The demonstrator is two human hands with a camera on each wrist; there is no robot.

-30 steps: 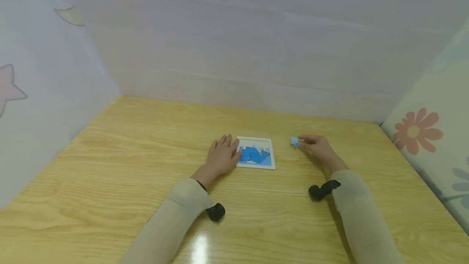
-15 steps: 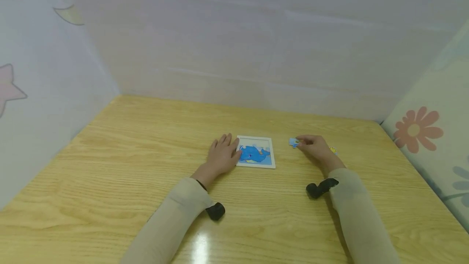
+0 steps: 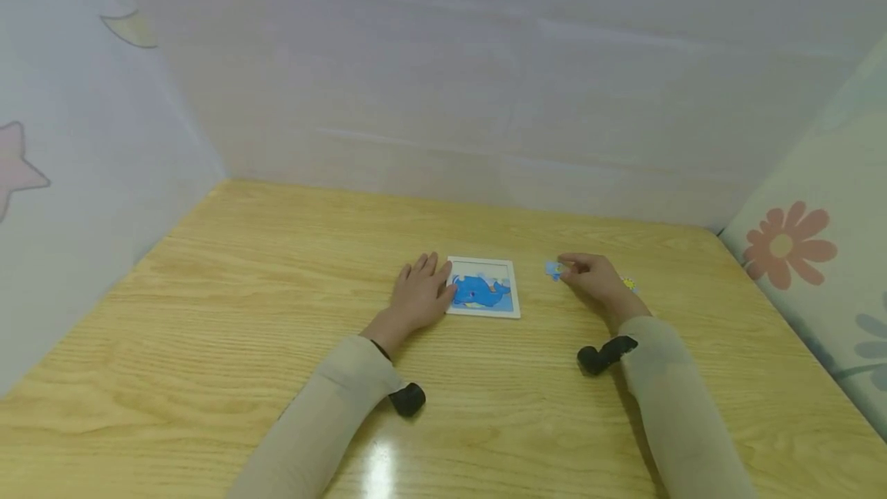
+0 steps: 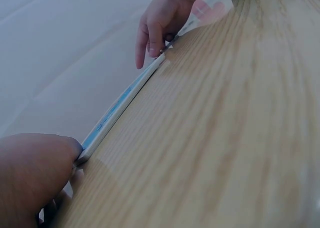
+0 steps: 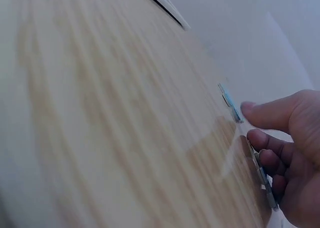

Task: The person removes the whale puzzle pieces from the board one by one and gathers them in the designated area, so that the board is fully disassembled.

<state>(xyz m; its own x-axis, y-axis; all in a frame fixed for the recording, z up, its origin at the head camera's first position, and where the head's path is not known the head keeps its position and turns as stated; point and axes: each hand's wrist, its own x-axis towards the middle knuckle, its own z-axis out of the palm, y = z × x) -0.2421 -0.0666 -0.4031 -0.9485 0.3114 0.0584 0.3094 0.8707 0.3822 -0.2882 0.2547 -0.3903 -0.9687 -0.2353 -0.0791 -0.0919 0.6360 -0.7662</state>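
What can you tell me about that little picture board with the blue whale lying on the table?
The puzzle board is a small, thin, flat square with a white frame around a blue cartoon whale on a pale background. It looks like card or thin wood. It lies flat on the wooden table, near the middle. The left hand rests against its left edge, fingers straight. The right hand is apart from it.

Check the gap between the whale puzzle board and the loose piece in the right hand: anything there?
Nothing: head view shows bare table between puzzle board and puzzle piece pinched by right hand.
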